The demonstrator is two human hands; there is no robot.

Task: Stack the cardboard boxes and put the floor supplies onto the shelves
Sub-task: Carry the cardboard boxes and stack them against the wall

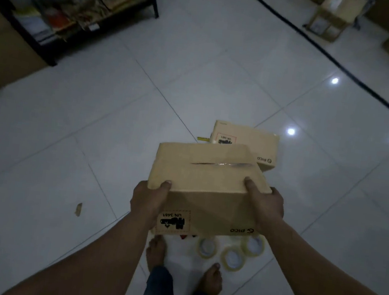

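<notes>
holding the cardboard box (205, 180) off the floor, left hand (148, 200) and right hand (265, 206) clamp its near corners, thumbs on top. it looks stiff and light; its smooth sides could slip. second box (250, 141) sits just beyond the grip.

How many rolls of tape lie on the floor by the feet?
3. The left roll, the middle roll and the right roll, partly behind the held box, which may hide more.
</notes>
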